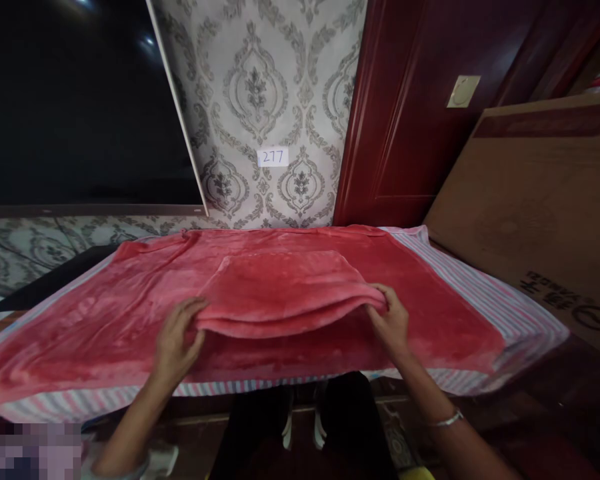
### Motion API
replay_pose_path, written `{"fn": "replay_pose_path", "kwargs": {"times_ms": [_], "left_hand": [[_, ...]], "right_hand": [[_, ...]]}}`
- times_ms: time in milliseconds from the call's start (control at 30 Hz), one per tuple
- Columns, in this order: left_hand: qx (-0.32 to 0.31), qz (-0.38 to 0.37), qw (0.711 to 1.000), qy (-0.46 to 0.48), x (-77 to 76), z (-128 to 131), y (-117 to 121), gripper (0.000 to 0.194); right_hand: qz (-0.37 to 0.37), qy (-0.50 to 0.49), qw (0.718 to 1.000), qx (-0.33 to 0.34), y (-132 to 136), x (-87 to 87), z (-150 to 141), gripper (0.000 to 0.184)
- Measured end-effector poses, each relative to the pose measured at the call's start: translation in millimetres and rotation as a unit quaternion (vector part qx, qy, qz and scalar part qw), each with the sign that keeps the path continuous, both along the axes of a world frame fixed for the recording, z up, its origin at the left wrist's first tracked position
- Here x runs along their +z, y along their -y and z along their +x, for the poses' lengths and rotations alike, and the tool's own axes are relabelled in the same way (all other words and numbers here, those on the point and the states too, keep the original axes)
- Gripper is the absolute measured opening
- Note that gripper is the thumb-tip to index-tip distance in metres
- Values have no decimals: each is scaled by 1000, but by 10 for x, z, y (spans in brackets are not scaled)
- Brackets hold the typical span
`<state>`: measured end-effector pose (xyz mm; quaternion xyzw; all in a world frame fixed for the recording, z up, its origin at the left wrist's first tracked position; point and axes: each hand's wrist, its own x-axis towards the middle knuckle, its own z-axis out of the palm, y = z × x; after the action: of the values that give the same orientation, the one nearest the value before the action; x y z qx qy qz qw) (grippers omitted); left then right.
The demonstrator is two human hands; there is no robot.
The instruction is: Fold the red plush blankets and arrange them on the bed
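Observation:
A folded red plush cloth point(285, 290) lies on a larger red plush blanket point(105, 327) spread over a table. My left hand point(176, 340) grips the folded cloth's near left corner, fingers curled under its edge. My right hand point(391, 320) pinches the near right corner, and a silver bracelet point(445, 419) circles that wrist. The near edge of the folded cloth is lifted slightly off the blanket between my hands.
A striped pink-and-blue sheet point(510, 307) lies under the blanket. A large cardboard sheet point(535, 207) leans at the right. A dark red door point(415, 107) and patterned wallpaper with a "277" label point(273, 157) stand behind. A black screen point(75, 100) fills the upper left.

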<state>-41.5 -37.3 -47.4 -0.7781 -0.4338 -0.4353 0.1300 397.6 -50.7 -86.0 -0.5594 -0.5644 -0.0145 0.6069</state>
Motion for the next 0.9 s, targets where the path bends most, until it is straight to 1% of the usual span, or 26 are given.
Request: {"fn": "replay_pose_path", "kwargs": {"times_ms": [67,133,167,200,233,300,333,400,433,467,533,567,633,700,733,800,833,900], "left_hand": [[14,28,999,22,432,42,-100,27],[64,59,994,60,898,112,-184,27],[79,65,992,78,1123,154,-223,29],[78,59,990,101,1333,198,-263,32],[59,42,989,130,1522,241,-307,35],[17,-1,979,202,1824,314,-418,40],[0,-21,973,229,1934,340,-488,41],[-14,-64,964,257,2065,369,-658,40],[-17,-91,961,262,2083,375,-758,38],[-19,-124,956,266,2070,378,-868,37],[-20,-200,937,287,1949,386,-1111,33],[-22,-240,921,305,1847,396,-1239,32],[-19,-314,884,346,1583,432,-1491,31],[-1,-371,854,366,1283,481,-1708,31],[7,-385,847,367,1139,502,-1797,30],[24,-398,845,357,896,522,-1937,26],[30,-400,847,351,806,518,-1993,23],[45,-403,850,336,700,491,-2095,18]], "right_hand": [[47,-3,999,-8,-91,395,18,30],[100,0,995,-22,-190,838,54,32],[124,5,992,-30,-241,1053,77,33],[146,11,989,-36,-293,1253,102,34],[162,16,986,-37,-348,1432,129,35],[183,20,982,-31,-478,1705,188,35],[184,19,982,-25,-557,1795,221,35],[160,9,987,-6,-744,1882,288,35],[136,1,991,7,-850,1880,319,35],[103,-11,994,22,-961,1851,346,35],[12,-54,997,52,-1184,1715,373,34],[-44,-83,994,62,-1290,1615,371,34],[-145,-132,978,66,-1482,1373,338,33],[-205,-150,966,52,-1641,1107,286,31],[-219,-148,964,41,-1708,980,263,30],[-238,-136,962,20,-1818,762,239,29],[-248,-128,960,10,-1862,681,240,30],[-268,-102,958,-5,-1932,583,257,34]]}}
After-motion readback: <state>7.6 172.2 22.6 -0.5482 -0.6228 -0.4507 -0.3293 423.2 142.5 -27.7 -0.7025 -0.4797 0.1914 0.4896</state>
